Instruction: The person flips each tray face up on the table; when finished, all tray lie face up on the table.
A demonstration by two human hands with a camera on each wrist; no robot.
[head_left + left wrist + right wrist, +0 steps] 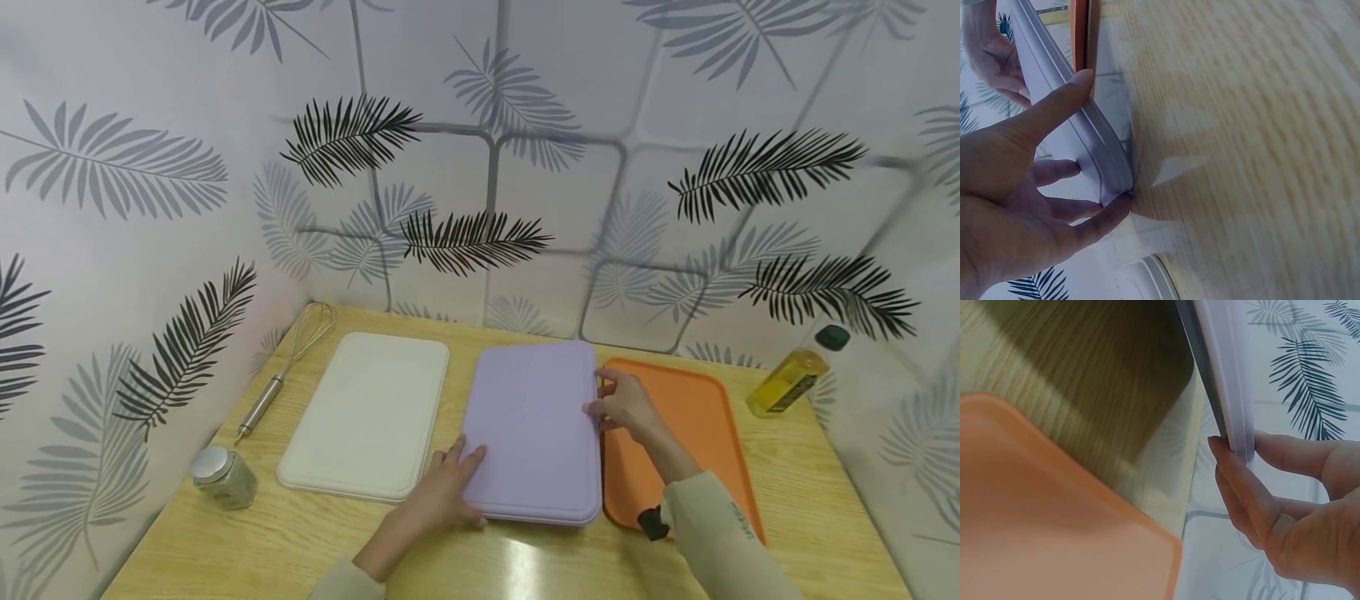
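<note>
Lilac board [532,425] between white board [367,417] and orange tray [686,408]; gripping its near left corner with left hand [444,487], pinching its right edge between thumb and fingers of right hand [624,404], holding that side off wooden table [247,550].

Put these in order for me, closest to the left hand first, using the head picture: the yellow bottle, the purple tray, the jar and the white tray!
1. Purple tray: touching the left hand.
2. White tray: just left of that hand.
3. Jar: farther left, past the white tray.
4. Yellow bottle: way over on the right.
</note>
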